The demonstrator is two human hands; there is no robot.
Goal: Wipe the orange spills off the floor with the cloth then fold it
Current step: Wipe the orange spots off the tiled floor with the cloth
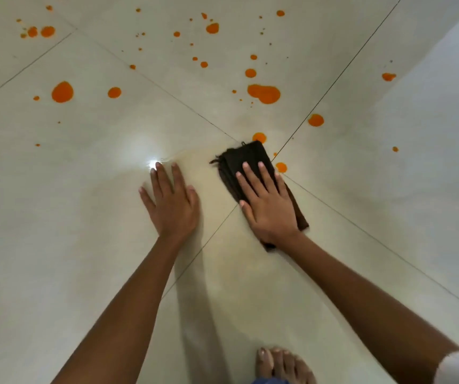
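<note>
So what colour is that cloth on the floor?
Dark brown folded cloth, plain with no pattern, pressed under the right hand; head view.

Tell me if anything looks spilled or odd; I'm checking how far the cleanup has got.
Orange spills dot the floor: a large blob ahead, another at left, and two spots beside the cloth under the flat right hand. The left hand rests flat on the tile. A faint yellowish smear lies between them.

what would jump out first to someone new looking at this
Bright orange spills dot the far half of the pale tiled floor, the biggest blob right of centre. At centre, the right hand presses flat on a dark brown cloth, with the left hand flat on bare tile beside it.
</note>
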